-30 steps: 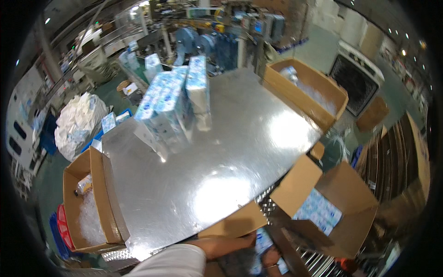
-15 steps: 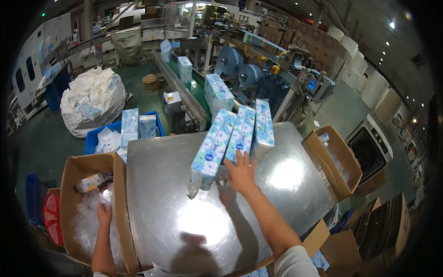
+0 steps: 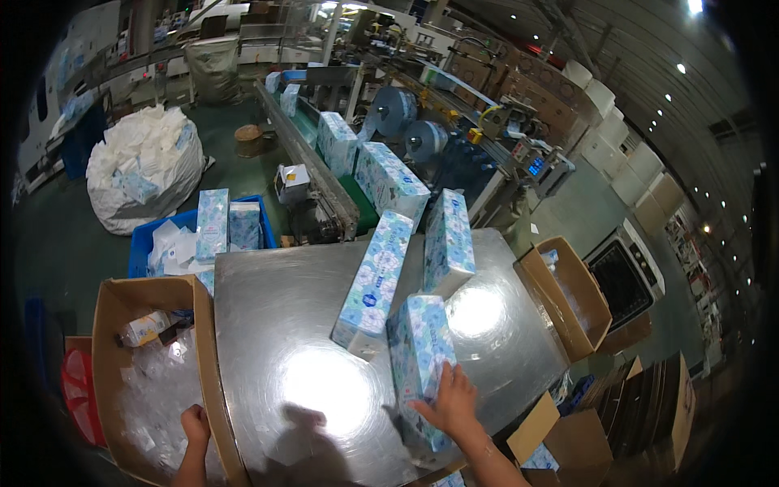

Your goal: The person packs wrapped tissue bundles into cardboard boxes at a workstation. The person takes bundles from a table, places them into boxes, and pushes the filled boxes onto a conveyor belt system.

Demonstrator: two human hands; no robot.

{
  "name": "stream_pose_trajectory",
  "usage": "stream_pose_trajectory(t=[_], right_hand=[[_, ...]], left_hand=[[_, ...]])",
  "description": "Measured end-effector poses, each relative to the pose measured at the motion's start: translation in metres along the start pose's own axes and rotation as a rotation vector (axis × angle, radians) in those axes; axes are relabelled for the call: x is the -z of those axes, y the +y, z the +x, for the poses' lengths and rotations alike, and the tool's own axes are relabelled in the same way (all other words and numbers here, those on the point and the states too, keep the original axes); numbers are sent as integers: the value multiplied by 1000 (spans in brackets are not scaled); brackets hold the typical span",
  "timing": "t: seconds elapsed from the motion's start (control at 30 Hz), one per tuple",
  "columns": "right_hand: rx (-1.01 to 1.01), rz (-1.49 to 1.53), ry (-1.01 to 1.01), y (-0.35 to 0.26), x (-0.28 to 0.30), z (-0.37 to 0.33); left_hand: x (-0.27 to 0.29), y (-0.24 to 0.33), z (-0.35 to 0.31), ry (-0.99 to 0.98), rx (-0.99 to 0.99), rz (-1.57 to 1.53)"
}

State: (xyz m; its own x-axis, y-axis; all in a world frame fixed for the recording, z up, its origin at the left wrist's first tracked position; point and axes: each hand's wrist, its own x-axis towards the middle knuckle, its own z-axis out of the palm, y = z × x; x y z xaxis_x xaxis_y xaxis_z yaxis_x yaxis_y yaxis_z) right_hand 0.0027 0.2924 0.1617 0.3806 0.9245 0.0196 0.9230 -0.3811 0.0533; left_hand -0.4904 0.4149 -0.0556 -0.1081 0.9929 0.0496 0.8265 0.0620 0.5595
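My right hand (image 3: 451,403) grips a long blue floral tissue pack (image 3: 420,341) near the front of the metal table, thumb on its left side and fingers along its right edge. Two similar packs lie farther back: one tilted pack (image 3: 375,280) to its left and another pack (image 3: 449,243) behind it. My left hand (image 3: 195,424) is closed in a fist over the right side of a cardboard box (image 3: 207,325) filled with clear plastic bags (image 3: 154,390). Whatever that fist may hold is hidden.
More packs (image 3: 389,183) line the green conveyor (image 3: 357,195) beyond the metal table (image 3: 260,300). A blue bin (image 3: 139,252) and a white sack (image 3: 146,174) are at left. An open carton (image 3: 568,300) stands at right, with stacked flat cardboard (image 3: 649,414) at lower right.
My right hand has drawn the middle pack toward me, out from between the other two. My left hand has moved down and right, out of the plastic bags. More packs have advanced along the conveyor.
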Motion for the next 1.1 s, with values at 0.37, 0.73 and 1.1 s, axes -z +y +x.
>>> stream_pose_trajectory(t=[0.37, 0.73, 1.1], right_hand=[[-437, 1324, 200, 114, -13, -49], [-395, 846, 75, 116, -7, -430], [-215, 537, -259, 33, -138, -397]], left_hand=[[94, 16, 15, 59, 389, -935], [98, 86, -24, -44, 175, -947], [-11, 365, -271, -1631, -190, -649]])
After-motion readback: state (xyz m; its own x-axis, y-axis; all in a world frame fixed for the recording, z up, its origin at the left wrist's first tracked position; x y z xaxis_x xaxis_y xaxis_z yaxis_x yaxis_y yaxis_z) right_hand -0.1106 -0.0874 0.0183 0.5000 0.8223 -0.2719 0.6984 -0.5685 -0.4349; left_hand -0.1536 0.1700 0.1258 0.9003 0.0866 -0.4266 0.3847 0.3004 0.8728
